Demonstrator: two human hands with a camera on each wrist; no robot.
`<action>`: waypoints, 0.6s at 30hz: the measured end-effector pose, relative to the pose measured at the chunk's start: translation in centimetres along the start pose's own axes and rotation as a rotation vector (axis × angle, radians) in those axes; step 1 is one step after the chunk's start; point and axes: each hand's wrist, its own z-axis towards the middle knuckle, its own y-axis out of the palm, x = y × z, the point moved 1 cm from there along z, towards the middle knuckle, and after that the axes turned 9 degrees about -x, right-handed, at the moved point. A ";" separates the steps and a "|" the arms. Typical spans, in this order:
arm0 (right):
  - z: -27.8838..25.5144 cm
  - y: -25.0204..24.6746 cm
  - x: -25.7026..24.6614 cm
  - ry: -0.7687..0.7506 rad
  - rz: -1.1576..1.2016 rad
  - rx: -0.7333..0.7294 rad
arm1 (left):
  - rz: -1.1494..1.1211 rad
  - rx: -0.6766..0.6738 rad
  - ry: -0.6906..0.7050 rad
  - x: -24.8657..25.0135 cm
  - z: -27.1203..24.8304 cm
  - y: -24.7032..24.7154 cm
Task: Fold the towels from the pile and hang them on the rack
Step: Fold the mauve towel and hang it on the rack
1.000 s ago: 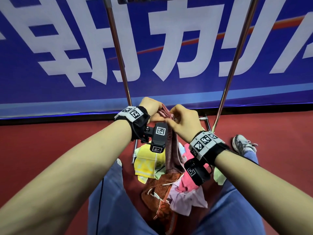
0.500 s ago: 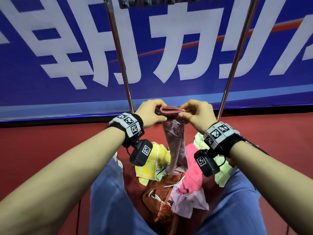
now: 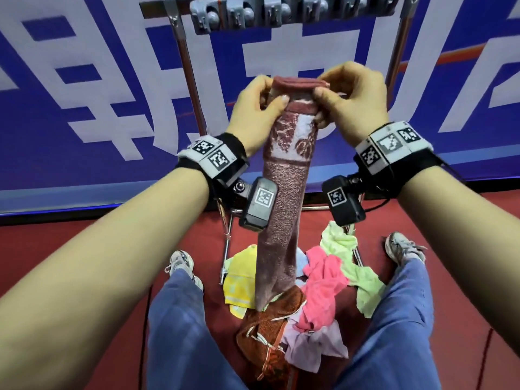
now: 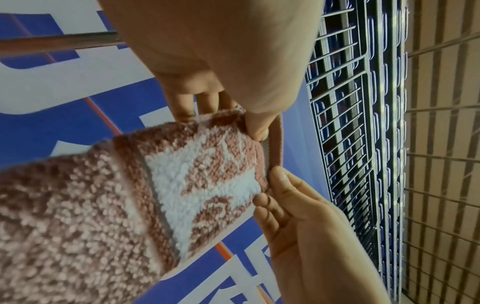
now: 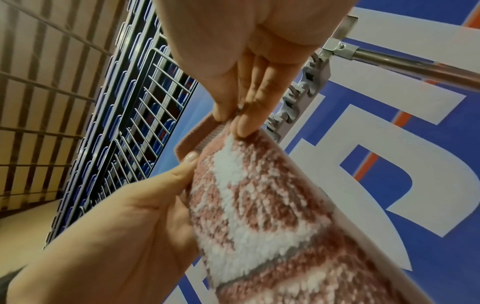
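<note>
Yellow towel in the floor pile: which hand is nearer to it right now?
Left. The left hand is up above the yellow towel, on its side; the right hand is farther across. Both pinch the mauve towel.

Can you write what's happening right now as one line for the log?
step: fold | left hand: pinches towel top | right hand: pinches towel top | pink towel: hanging folded, off pile | rack: above, bare

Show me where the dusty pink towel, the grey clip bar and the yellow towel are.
dusty pink towel [image 3: 284, 198], head view, hanging middle.
grey clip bar [image 3: 292, 16], head view, front face.
yellow towel [image 3: 239, 282], head view, flat upper side.
</note>
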 end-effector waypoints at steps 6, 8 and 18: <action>-2.2 1.1 1.7 0.104 -0.150 -0.138 | 0.106 -0.010 -0.116 -4.1 -2.0 -0.2; -2.9 1.8 2.0 0.123 -0.186 -0.176 | 0.150 0.001 -0.146 -5.2 -2.4 -0.4; -3.7 4.3 0.8 0.141 -0.272 -0.290 | 0.002 0.095 -0.249 -6.9 -3.2 0.4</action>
